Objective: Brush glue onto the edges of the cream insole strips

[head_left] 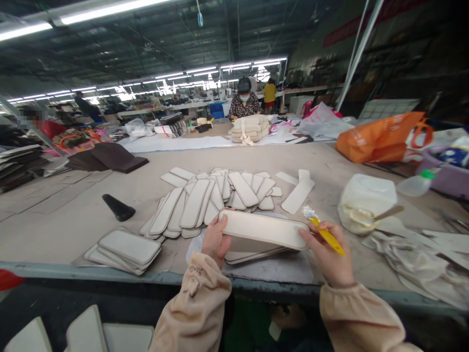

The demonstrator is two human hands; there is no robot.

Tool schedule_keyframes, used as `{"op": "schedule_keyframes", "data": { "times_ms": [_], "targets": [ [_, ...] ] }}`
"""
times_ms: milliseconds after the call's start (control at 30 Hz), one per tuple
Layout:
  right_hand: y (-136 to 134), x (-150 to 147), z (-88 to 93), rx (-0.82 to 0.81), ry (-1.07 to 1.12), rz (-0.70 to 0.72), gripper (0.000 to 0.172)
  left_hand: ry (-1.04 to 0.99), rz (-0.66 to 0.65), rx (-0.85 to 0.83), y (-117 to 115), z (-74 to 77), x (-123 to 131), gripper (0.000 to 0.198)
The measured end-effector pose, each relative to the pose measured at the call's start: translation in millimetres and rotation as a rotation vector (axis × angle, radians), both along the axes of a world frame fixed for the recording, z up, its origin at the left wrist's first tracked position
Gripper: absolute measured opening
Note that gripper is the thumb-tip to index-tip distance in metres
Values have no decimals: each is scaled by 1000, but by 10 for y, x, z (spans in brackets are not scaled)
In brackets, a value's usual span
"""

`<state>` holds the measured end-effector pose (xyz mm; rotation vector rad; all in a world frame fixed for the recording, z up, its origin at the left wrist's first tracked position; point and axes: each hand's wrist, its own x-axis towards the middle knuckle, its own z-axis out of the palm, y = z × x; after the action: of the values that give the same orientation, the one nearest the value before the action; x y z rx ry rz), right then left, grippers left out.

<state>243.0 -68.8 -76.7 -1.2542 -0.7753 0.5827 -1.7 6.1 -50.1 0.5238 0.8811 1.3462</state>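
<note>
A long white panel with rounded corners and a darker edge is held level above the front of the table. My left hand is closed on its left end, thumb on top. At the panel's right end, my right hand pinches the corner and also grips a yellow-handled brush, whose whitish bristles point up and left. Beneath the held panel lie one or more similar pieces, partly hidden. Behind it spreads a loose heap of like panels. A smaller stack of panels sits to the left.
A cut-open white plastic jug with a stick in it stands at right, near a crumpled cloth. An orange bag lies behind. A black cone-like object rests at left. Across the table sits a person behind bundled fabric.
</note>
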Motion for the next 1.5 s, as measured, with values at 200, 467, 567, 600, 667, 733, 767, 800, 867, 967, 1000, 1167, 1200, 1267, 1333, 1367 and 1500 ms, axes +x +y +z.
{"op": "schedule_keyframes", "data": {
  "times_ms": [200, 467, 567, 600, 667, 733, 767, 800, 867, 967, 1000, 1167, 1200, 1267, 1333, 1367, 1500],
  "targets": [
    [-17, 0, 54, 21, -12, 51, 44, -58, 0, 34, -12, 70, -38, 21],
    [-12, -14, 107, 46, 16, 41, 45, -160, 33, 72, -46, 134, -16, 21],
    [-12, -1, 96, 50, 27, 4, 47, -281, 52, 24, -106, 163, 57, 17],
    [-9, 8, 82, 47, 26, -11, 48, -316, 49, -14, -124, 168, 90, 18],
    [2, 29, 45, 43, 26, -34, 48, -361, 55, -100, -146, 166, 157, 22],
    [12, 46, 11, 38, 28, -44, 46, -379, 90, -150, -146, 155, 208, 24],
    [15, 51, -1, 36, 31, -48, 45, -383, 107, -154, -140, 150, 224, 25],
    [18, 54, -8, 35, 37, -48, 45, -387, 117, -148, -132, 148, 233, 27],
    [20, 52, -8, 27, 53, -53, 44, -393, 123, -131, -118, 151, 232, 28],
    [22, 36, 16, 15, 79, -64, 45, -401, 122, -125, -120, 170, 210, 29],
    [21, 28, 27, 15, 84, -67, 46, -406, 125, -120, -131, 174, 207, 29],
    [4, -20, 83, 34, 65, -28, 45, -382, 41, -86, -239, 142, 282, 29],
    [2, -28, 92, 40, 61, -18, 45, -361, 1, -91, -262, 127, 314, 31],
    [-2, -38, 105, 48, 58, -8, 44, -310, -62, -125, -296, 97, 378, 33],
    [-13, -39, 116, 48, 53, 3, 43, -261, -96, -165, -314, 77, 425, 32],
    [-21, -38, 122, 48, 45, 12, 42, -240, -101, -176, -317, 72, 438, 30],
    [-60, -33, 131, 47, -58, 25, 31, -189, -101, -140, -301, 63, 428, 29]
  ]
}}
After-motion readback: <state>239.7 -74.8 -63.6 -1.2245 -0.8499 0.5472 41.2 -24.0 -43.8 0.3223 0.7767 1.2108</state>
